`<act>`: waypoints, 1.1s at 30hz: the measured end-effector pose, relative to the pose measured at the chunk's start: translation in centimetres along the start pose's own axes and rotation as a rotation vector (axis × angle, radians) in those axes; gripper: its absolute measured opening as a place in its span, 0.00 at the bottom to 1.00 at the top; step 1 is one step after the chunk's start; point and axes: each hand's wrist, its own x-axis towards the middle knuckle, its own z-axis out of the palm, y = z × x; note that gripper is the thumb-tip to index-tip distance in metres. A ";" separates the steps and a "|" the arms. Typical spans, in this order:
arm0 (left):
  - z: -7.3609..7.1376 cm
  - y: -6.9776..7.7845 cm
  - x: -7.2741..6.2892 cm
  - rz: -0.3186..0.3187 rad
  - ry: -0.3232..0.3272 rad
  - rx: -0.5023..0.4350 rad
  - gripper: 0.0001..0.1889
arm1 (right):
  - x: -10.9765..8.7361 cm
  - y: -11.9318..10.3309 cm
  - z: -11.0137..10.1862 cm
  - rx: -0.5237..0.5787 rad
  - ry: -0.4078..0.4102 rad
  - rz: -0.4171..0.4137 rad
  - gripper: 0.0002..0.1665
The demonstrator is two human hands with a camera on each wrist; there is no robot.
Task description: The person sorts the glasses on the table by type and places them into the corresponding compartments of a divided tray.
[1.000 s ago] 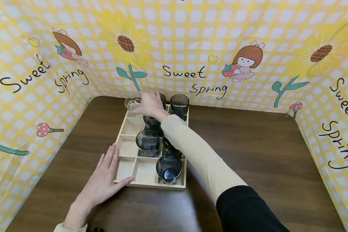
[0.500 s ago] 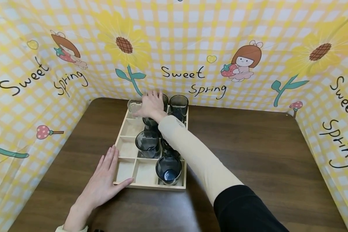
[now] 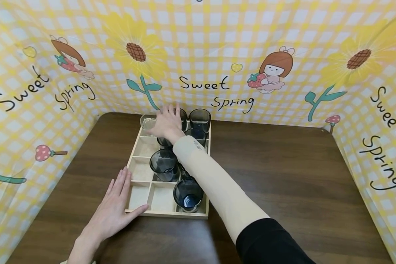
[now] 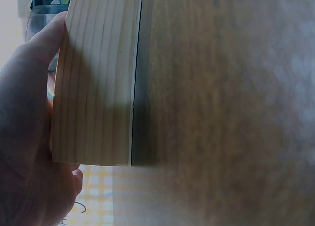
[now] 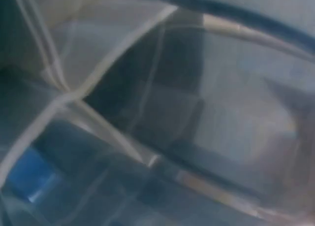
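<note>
Two hands at work: my right hand (image 3: 166, 123) grips the clear glass (image 3: 147, 121) in the wooden tray's (image 3: 136, 167) far-left compartment; my left hand (image 3: 113, 211) lies flat, fingers straight, against the tray's near-left corner.

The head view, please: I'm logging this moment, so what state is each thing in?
Wooden tray: flat on the table, partly filled.
Clear glass: upright, far-left compartment, under the right hand's grip.
Dark glasses: upright in their compartments.
Right hand: fingers curled on the clear glass.
Left hand: flat, fingers straight, steadying the tray's near-left corner.
</note>
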 end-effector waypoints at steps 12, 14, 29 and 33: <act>0.1 0.1 -0.1 0.014 0.020 -0.001 0.64 | -0.8 -0.2 -0.3 -0.068 -0.033 -0.018 0.53; 0.1 0.1 -0.1 0.015 0.020 -0.003 0.64 | -0.9 -0.2 -0.2 -0.069 -0.027 -0.017 0.52; 0.0 0.0 -0.7 0.024 0.031 -0.001 0.65 | -1.2 0.1 -0.2 0.019 -0.025 -0.101 0.43; 0.1 0.1 -0.6 0.027 0.037 -0.006 0.65 | -1.2 0.6 -1.3 0.084 -0.091 -0.156 0.45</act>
